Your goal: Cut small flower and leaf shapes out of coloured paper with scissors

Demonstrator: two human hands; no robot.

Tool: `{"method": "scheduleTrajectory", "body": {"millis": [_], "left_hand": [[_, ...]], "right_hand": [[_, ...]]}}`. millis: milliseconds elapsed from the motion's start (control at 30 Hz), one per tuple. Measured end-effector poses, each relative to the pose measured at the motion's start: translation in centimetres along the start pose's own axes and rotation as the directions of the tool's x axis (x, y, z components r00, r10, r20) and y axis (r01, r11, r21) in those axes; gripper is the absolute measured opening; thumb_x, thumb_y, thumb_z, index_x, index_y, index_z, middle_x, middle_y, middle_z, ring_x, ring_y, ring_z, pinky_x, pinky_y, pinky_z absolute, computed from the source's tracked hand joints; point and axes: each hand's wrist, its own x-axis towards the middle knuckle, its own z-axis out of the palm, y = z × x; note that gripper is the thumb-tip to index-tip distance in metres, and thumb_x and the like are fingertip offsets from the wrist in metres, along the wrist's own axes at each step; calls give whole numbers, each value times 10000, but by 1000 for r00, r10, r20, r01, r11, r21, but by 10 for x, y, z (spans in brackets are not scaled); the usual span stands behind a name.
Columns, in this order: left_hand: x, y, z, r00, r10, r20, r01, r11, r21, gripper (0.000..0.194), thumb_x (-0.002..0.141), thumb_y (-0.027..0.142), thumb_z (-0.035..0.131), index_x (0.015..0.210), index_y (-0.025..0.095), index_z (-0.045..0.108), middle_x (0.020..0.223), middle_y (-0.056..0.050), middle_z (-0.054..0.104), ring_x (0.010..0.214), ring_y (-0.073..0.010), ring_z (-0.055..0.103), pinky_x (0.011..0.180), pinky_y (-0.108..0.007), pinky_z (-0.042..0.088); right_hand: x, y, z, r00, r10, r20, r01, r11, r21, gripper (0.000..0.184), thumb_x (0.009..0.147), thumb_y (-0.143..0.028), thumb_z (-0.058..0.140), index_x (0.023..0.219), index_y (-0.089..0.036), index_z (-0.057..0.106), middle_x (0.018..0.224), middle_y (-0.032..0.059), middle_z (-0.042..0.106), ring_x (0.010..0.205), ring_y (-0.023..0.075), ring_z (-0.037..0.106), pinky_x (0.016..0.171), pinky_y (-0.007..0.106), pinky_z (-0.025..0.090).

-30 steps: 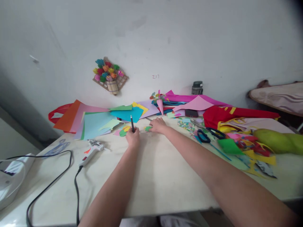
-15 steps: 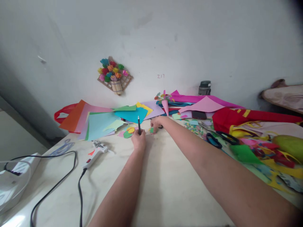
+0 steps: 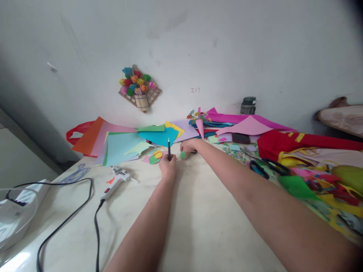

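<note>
My left hand (image 3: 168, 166) is closed round a dark pen (image 3: 169, 149), which stands nearly upright with its silver end up. Just to its left lie several cut paper circles (image 3: 154, 158) in green, yellow and pink. My right hand (image 3: 189, 146) reaches to the table's back part, its fingertips pinched on a small green paper piece (image 3: 183, 155). Part of a small black object (image 3: 194, 152) shows beside that hand; its kind is hidden. Behind both hands lies a blue paper sheet (image 3: 159, 136).
A white glue gun (image 3: 115, 185) with a black cord lies left, near a power strip (image 3: 19, 211). Coloured sheets (image 3: 121, 145) are spread at back left. Scissors (image 3: 259, 170), paper scraps (image 3: 235, 153) and red cloth (image 3: 272, 141) lie right. A bottle (image 3: 248, 105) stands at the wall.
The view has shifted slightly, so most things sit a little further right. Both hands keep nearly the same places, and the green paper piece shows more clearly at my right fingertips.
</note>
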Motion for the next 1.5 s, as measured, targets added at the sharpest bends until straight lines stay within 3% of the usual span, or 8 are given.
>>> {"method": "scheduleTrajectory", "body": {"millis": [367, 533, 667, 767, 933, 1100, 1233, 1500], "left_hand": [[2, -6, 1, 1000, 11, 28, -12, 1000, 12, 92, 695, 262, 609, 669, 177, 634, 600, -28, 609, 605, -182, 558, 603, -278, 398], [9, -16, 4, 1000, 23, 6, -22, 996, -89, 121, 685, 292, 617, 706, 176, 643, 602, -37, 627, 583, -179, 573, 553, -266, 407], [11, -18, 3, 1000, -27, 1, 27, 981, -193, 174, 674, 316, 640, 749, 160, 648, 630, -47, 645, 515, -148, 540, 494, -250, 381], [7, -12, 4, 997, -54, 61, 70, 952, -297, 252, 651, 357, 688, 780, 145, 649, 597, -21, 617, 431, -100, 455, 437, -230, 324], [-6, 2, 7, 944, 7, 329, 162, 861, -483, 440, 588, 499, 761, 789, 125, 648, 490, 38, 502, 348, -42, 292, 365, -216, 163], [-10, 5, 3, 919, 1, 394, 238, 795, -557, 435, 492, 448, 834, 644, 133, 574, 447, 62, 426, 353, -26, 282, 355, -201, 128], [-13, 4, -1, 924, 10, 382, 223, 797, -561, 417, 544, 468, 802, 617, 134, 563, 435, 51, 436, 342, -24, 274, 346, -201, 120], [-14, 3, -3, 910, 1, 415, 223, 842, -492, 399, 581, 451, 793, 655, 163, 527, 369, 89, 347, 311, -33, 250, 340, -201, 101]], "right_hand": [[3, 2, -3, 997, -32, 66, 34, 999, -31, 402, 500, -383, 855, 776, -146, 685, 605, -4, 587, 643, 167, 545, 574, 268, 360], [-4, 17, 8, 994, -30, -102, 49, 980, 191, 437, 499, -248, 853, 891, -156, 683, 692, -2, 647, 660, 155, 566, 565, 237, 379], [-6, 34, 19, 939, 26, -343, 173, 827, 534, 355, 531, -124, 787, 867, -145, 673, 769, 2, 679, 700, 127, 589, 624, 212, 423], [-16, 35, 24, 926, 89, -366, 207, 693, 690, 271, 550, -144, 774, 789, -125, 648, 637, -26, 619, 563, 90, 514, 521, 204, 372], [-43, 14, 29, 930, 2, -368, 314, 518, 796, 268, 580, -117, 746, 808, -129, 605, 579, -61, 588, 479, 48, 450, 446, 172, 301], [-60, 3, 39, 939, -9, -343, 310, 449, 838, 286, 615, -50, 708, 862, -143, 596, 559, -62, 609, 445, 59, 487, 406, 162, 326], [-62, 3, 52, 929, 66, -365, 323, 342, 883, 235, 633, -74, 756, 766, -146, 576, 532, -48, 613, 444, 77, 541, 390, 162, 372], [-65, 0, 63, 938, 189, -292, 223, 316, 922, 285, 744, -227, 767, 609, -143, 531, 389, -36, 546, 321, 56, 450, 332, 157, 308]]}}
